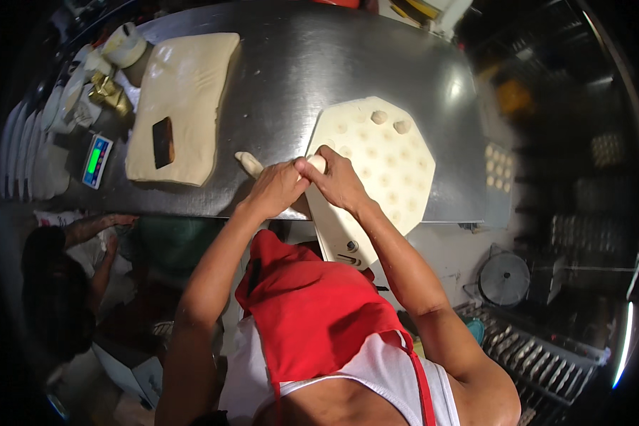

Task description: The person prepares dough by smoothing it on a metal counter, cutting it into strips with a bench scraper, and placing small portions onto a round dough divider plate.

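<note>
Just over the left edge of a pale octagonal tray [412, 177], my two hands meet around a small piece of dough [317, 163]. My left hand [275, 187] is closed, its fingers against the dough. Thumb and curled fingers of my right hand [339, 179] grip the same piece from the other side. A short strip of dough [247, 162] sticks out to the left of my left hand; whether that hand holds it I cannot tell. Shallow round dimples cover the tray, and two dough balls [379, 117] sit near its far edge.
On the left of the steel table [284, 71] lies a large dough slab [184, 85] with a dark blade-like tool [163, 142] on it. A digital scale [96, 162] and tubs [124, 46] stand beyond it. Another person's arm [96, 227] is at lower left. A fan [504, 278] stands right.
</note>
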`<state>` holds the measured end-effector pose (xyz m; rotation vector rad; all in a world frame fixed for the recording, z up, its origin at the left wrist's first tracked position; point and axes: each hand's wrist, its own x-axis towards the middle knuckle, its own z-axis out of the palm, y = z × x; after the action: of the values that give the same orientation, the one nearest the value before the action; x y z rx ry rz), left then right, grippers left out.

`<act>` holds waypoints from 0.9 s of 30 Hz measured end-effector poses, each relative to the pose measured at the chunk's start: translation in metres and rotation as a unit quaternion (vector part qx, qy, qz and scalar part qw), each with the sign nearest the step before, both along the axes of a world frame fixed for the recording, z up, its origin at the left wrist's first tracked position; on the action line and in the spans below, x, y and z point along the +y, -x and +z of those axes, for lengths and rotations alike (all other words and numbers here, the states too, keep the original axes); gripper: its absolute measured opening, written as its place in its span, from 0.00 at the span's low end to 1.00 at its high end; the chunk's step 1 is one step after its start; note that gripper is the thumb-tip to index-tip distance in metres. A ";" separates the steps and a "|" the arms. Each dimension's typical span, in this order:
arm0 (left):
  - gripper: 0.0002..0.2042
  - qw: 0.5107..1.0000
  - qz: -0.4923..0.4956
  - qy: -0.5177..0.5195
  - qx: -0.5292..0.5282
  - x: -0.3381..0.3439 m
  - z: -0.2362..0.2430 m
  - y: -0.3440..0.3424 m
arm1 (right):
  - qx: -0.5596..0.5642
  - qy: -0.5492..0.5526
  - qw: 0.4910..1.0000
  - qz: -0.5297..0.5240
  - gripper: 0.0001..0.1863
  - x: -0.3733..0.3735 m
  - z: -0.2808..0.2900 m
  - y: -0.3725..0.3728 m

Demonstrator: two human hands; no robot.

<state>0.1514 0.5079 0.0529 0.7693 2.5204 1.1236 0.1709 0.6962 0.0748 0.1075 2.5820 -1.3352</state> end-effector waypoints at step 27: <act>0.28 0.995 0.077 -0.045 -0.048 0.069 -0.088 0.043 | 0.140 -0.169 0.975 -0.032 0.15 0.152 -0.100 0.125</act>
<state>0.1085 0.5769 -0.0347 0.5365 2.4987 1.2982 0.0461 0.8484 -0.0253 0.0632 3.0504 -0.9765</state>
